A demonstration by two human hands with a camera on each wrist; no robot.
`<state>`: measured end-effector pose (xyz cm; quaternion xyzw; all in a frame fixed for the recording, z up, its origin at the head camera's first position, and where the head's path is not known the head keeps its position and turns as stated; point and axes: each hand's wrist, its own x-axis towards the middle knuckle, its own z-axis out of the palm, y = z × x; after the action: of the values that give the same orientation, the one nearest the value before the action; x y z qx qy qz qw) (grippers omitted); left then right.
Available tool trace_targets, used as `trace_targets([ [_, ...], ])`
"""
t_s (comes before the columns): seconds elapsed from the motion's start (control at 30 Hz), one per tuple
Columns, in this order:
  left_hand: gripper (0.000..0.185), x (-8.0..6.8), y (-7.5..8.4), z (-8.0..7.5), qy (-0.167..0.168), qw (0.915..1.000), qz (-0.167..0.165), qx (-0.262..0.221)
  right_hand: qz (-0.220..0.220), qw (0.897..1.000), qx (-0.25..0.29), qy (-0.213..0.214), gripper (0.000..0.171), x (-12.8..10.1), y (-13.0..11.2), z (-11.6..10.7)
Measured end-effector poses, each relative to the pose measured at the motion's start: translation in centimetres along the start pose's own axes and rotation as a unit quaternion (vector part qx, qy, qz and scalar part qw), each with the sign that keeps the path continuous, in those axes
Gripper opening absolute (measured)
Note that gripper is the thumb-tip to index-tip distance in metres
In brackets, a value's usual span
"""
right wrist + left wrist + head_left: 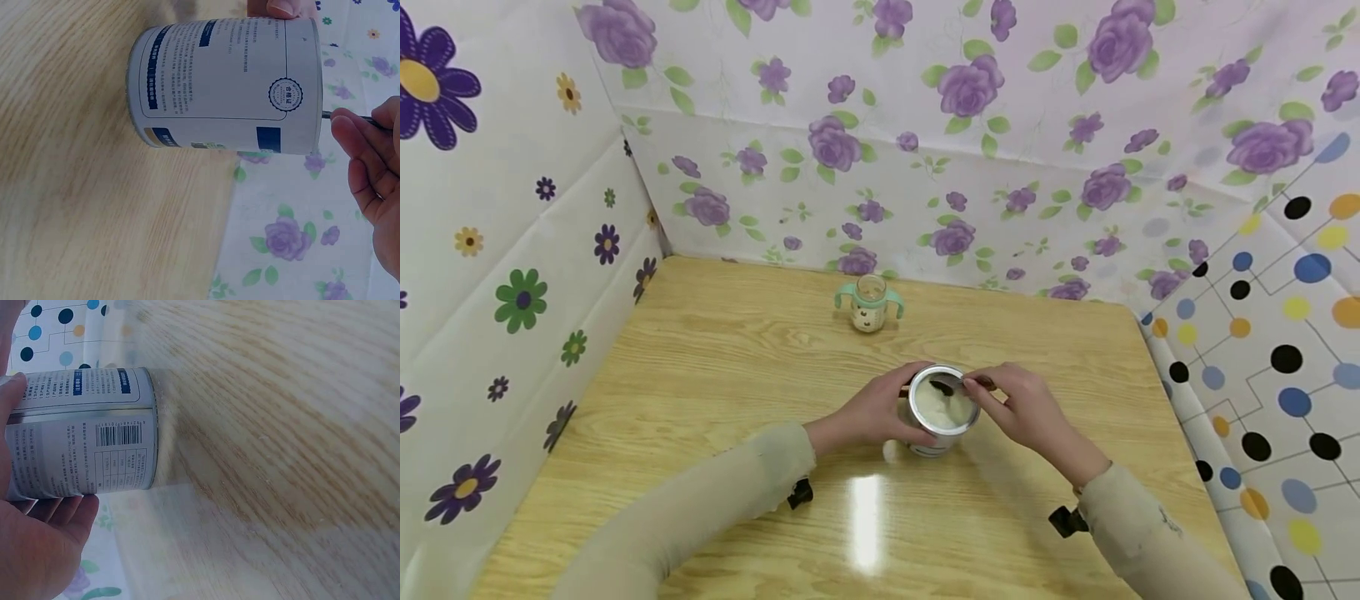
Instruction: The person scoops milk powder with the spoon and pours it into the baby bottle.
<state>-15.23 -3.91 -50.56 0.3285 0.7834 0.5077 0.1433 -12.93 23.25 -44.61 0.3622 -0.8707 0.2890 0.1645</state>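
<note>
Head view: left hand [868, 412] fingers wrapped round the tin [942, 410] on the bench [715, 375]; right hand [1026, 410] pinching scoop [946, 387] w/ its fingers over the rim. I'd keep tin steady, scoop level.

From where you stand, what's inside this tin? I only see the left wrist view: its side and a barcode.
Observer: The round metal tin is open, with pale powder inside.
Operator: Is anything poking into it?
Observer: Yes, the right hand pinches a thin dark scoop handle at the rim.
Operator: Anything else on the wooden table?
Observer: A small baby bottle with mint-green handles stands behind the tin, apart from it.
</note>
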Motion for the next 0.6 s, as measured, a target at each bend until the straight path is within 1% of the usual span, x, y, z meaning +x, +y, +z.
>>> trace_targets([
  [0.1,0.100,0.0,-0.2,0.1,-0.002,1.0000,-0.003,0.001,0.030,0.998,0.037,-0.042,0.013,0.6,-0.2,0.1],
  [0.2,0.101,0.0,-0.2,0.2,-0.002,1.0000,-0.003,0.002,0.052,0.992,0.081,-0.079,0.011,1.0,-0.4,0.1],
  [0.27,0.101,0.0,-0.3,0.2,-0.003,1.0000,-0.002,0.002,0.062,0.987,0.110,-0.096,0.012,1.1,-0.7,0.0],
  [0.5,0.101,-0.1,-0.4,0.2,0.002,0.9999,-0.001,0.010,0.089,0.972,0.181,-0.123,0.016,0.1,-1.1,-0.7],
  [0.6,0.101,-0.1,-0.4,0.1,0.007,0.9999,-0.002,0.011,0.114,0.963,0.208,-0.130,0.018,-0.6,-1.1,-0.9],
])
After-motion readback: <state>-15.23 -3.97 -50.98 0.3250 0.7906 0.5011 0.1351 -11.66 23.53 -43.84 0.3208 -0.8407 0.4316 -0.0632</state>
